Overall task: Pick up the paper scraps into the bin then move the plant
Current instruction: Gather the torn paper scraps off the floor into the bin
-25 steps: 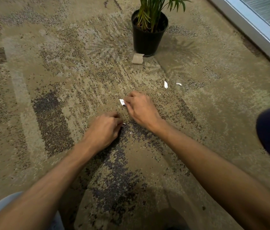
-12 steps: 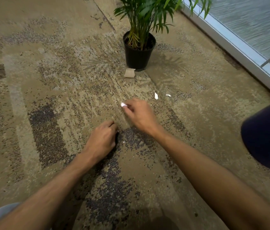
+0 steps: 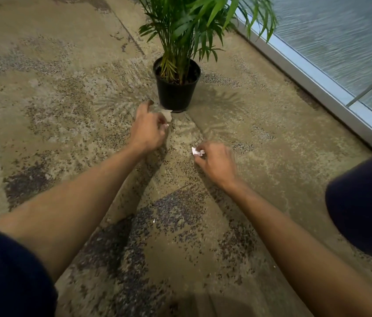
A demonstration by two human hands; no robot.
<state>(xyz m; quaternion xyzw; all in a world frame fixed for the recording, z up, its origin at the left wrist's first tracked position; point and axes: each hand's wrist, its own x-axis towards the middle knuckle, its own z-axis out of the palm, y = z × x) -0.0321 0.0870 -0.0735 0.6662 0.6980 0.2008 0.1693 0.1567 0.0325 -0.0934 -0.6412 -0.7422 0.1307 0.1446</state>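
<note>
Both hands pinching paper scraps, left hand (image 3: pixel 148 129), right hand (image 3: pixel 216 161), potted plant (image 3: pixel 177 88)

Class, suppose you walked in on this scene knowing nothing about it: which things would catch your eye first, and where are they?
First the potted plant, green fronds in a black pot, standing on the patterned carpet near the glass wall. Then the two bare arms reaching toward it: the left hand is at a tan paper piece lying by the pot's base, and the right hand pinches white paper scraps. One tiny white scrap lies on the carpet between the forearms.

Two hands (image 3: pixel 149 131) (image 3: pixel 217 162); one potted plant (image 3: pixel 177 88); three paper scraps (image 3: pixel 197 152) (image 3: pixel 166 114) (image 3: pixel 154 221).
</note>
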